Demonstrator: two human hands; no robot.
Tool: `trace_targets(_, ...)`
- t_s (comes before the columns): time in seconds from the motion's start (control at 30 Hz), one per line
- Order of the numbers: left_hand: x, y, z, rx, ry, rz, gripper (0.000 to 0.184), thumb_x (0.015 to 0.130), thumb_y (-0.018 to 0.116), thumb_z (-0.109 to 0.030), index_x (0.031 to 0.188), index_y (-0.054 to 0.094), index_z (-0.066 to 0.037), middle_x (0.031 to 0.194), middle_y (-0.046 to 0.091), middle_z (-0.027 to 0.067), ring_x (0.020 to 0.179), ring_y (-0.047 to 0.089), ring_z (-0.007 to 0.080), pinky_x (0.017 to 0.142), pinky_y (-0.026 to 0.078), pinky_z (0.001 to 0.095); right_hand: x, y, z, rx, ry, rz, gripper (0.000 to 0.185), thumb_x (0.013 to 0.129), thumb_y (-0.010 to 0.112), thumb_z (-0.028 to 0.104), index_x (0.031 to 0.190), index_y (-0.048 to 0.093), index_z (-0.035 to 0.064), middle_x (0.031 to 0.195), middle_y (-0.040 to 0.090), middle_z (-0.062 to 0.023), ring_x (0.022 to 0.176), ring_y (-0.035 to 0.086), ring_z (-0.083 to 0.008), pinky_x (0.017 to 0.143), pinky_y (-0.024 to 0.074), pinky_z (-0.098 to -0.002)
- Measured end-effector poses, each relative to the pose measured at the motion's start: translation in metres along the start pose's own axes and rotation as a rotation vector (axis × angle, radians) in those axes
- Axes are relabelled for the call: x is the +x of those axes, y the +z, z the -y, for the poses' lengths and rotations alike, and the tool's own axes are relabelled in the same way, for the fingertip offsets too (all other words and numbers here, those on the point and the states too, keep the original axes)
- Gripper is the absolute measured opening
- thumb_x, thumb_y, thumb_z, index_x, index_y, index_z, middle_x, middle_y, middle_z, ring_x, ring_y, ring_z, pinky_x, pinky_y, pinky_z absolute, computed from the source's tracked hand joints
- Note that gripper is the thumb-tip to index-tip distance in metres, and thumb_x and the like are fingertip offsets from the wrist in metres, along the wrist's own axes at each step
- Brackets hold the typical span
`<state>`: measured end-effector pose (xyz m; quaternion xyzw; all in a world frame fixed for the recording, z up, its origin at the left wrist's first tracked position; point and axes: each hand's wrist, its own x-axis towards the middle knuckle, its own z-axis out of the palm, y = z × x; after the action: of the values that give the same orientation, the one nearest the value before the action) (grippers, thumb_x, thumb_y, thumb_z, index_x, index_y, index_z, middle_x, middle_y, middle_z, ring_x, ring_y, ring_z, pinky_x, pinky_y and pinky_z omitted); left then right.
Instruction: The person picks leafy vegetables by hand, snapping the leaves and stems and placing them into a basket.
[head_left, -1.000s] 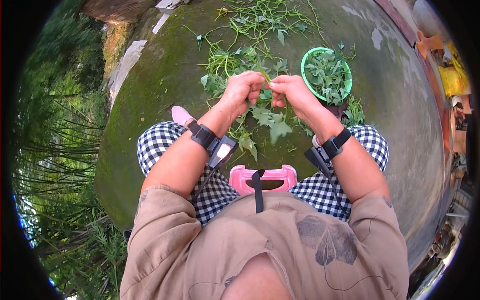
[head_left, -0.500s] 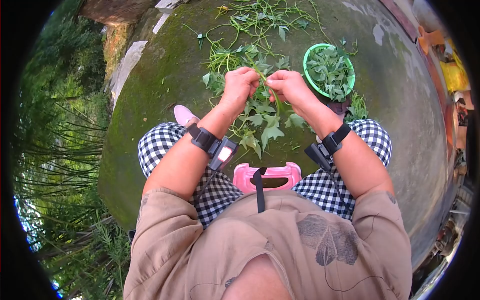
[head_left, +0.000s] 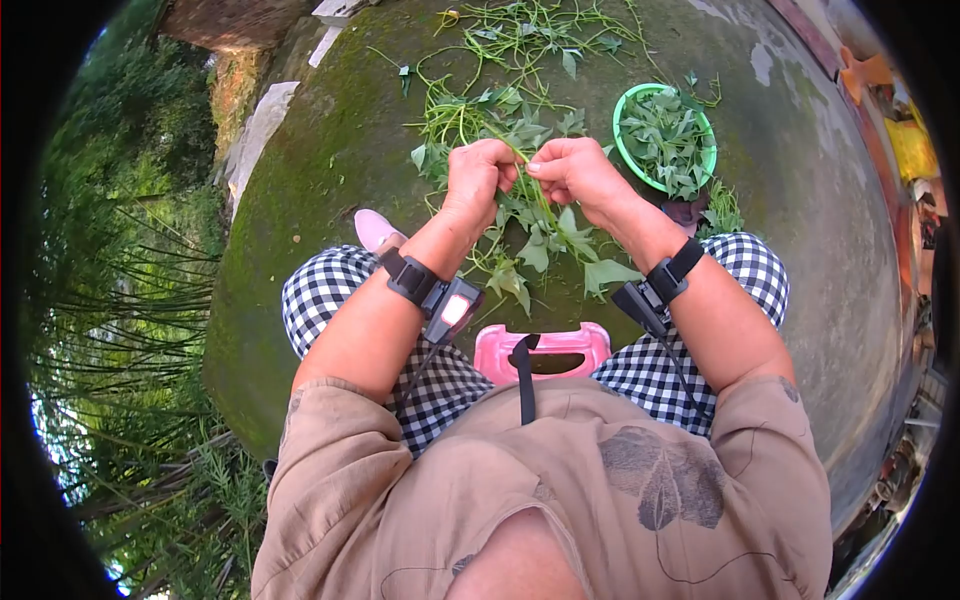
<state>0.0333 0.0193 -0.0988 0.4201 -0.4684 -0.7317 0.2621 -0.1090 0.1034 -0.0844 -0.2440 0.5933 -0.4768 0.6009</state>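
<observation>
My left hand (head_left: 477, 180) and my right hand (head_left: 577, 172) come close together in front of my knees, both pinching one green leafy stem (head_left: 545, 207). Its lobed leaves (head_left: 608, 274) hang down toward me from my right fingers. Beneath and beyond the hands lies a tangled heap of leafy vines (head_left: 455, 118) on the mossy ground. Off to the right of my right hand, a green-rimmed basket (head_left: 714, 160) holds a pile of picked leaves. The fingertips partly cover the stem where they grip it.
Bare green stems (head_left: 550, 25) lie scattered farther out. Between my legs is a pink plastic stool (head_left: 490, 350). More greens (head_left: 722, 208) lie by my right knee. Stone slabs (head_left: 262, 130) and shrubs border the left, assorted items (head_left: 912, 150) the right edge.
Both hands stay pinched on the stem. The right fingers have shifted slightly, and the hanging leaves have swung right and toward me. The whole view has moved a little.
</observation>
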Motion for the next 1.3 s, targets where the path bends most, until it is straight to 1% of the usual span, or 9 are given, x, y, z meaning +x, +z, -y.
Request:
trace_targets(0.2,0.008,-0.011,-0.004,-0.226,-0.338,-0.099,0.008,0.079,0.054,-0.006,0.078,0.061,-0.002,0.059,0.053,0.0043,0.044,0.043,0.0128,0.042,0.034,0.0278,-0.001,0.002,-0.002,0.008,0.003,0.027,0.010,0.083,0.068,0.009,0.080,0.062,0.0021,0.062,0.055,-0.0012,0.049,0.051,-0.0092,0.043,0.0361,-0.0219)
trace_targets(0.4,0.006,-0.009,-0.011,-0.121,-0.149,0.049,0.016,0.091,0.053,-0.017,0.095,0.059,-0.002,0.073,0.062,0.0050,0.056,0.056,0.0149,0.051,0.043,0.0305,0.001,-0.009,0.004,0.075,0.020,-0.085,0.010,0.085,0.066,0.011,0.085,0.059,0.0037,0.068,0.057,-0.0013,0.050,0.054,-0.0100,0.043,0.0371,-0.0207)
trace_targets(0.6,0.011,-0.012,-0.023,-0.168,-0.068,0.177,0.018,0.095,0.045,-0.017,0.105,0.054,-0.004,0.096,0.069,0.0153,0.075,0.064,0.0209,0.070,0.049,0.0347,0.002,-0.022,0.008,0.087,-0.002,-0.167,0.012,0.086,0.066,0.012,0.089,0.058,0.0039,0.072,0.060,-0.0027,0.051,0.055,-0.0099,0.043,0.0387,-0.0199)
trace_targets(0.63,0.003,-0.006,-0.032,-0.202,-0.143,0.119,0.019,0.096,0.042,-0.015,0.105,0.054,-0.004,0.083,0.066,0.0123,0.070,0.061,0.0209,0.066,0.048,0.0354,0.002,-0.024,0.008,0.080,0.004,-0.157,0.011,0.087,0.065,0.013,0.090,0.058,0.0050,0.073,0.060,-0.0017,0.054,0.056,-0.0093,0.047,0.0402,-0.0204)
trace_targets(0.73,0.009,-0.014,-0.022,-0.319,-0.169,0.242,0.016,0.094,0.048,-0.018,0.101,0.054,-0.004,0.071,0.059,0.0055,0.058,0.054,0.0155,0.054,0.044,0.0313,0.001,-0.032,0.007,0.077,0.026,-0.141,0.010,0.088,0.065,0.014,0.091,0.060,0.0070,0.075,0.061,0.0000,0.059,0.057,-0.0083,0.053,0.0432,-0.0214)
trace_targets(0.83,0.000,-0.004,-0.025,-0.118,-0.294,0.194,0.015,0.090,0.058,-0.017,0.097,0.059,-0.004,0.061,0.048,-0.0020,0.048,0.041,0.0079,0.042,0.033,0.0255,0.000,-0.034,0.008,0.092,0.031,-0.127,0.010,0.086,0.066,0.013,0.090,0.060,0.0061,0.075,0.061,-0.0010,0.059,0.057,-0.0089,0.052,0.0433,-0.0212)
trace_targets(0.93,-0.010,0.008,-0.016,0.251,-0.185,0.155,0.014,0.084,0.066,-0.015,0.092,0.064,-0.004,0.057,0.045,-0.0055,0.043,0.035,0.0030,0.038,0.024,0.0216,-0.004,-0.033,0.008,0.090,0.007,-0.095,0.010,0.084,0.068,0.010,0.088,0.061,0.0038,0.073,0.062,-0.0027,0.056,0.057,-0.0095,0.049,0.0426,-0.0204)
trace_targets(1.1,-0.014,0.019,-0.012,0.146,-0.154,0.157,0.012,0.083,0.067,-0.013,0.089,0.065,-0.002,0.055,0.044,-0.0062,0.042,0.034,0.0031,0.037,0.022,0.0213,-0.005,-0.025,0.004,0.117,-0.019,-0.116,0.010,0.080,0.071,0.004,0.083,0.062,0.0010,0.071,0.063,-0.0044,0.052,0.058,-0.0093,0.043,0.0413,-0.0191)
trace_targets(1.3,-0.014,0.024,-0.011,0.196,-0.108,0.144,0.008,0.081,0.064,-0.011,0.081,0.063,-0.003,0.057,0.047,-0.0040,0.044,0.038,0.0039,0.039,0.025,0.0213,-0.006,-0.023,0.003,0.029,-0.019,-0.096,0.011,0.083,0.068,0.008,0.087,0.061,0.0014,0.074,0.063,-0.0041,0.056,0.059,-0.0100,0.047,0.0420,-0.0192)
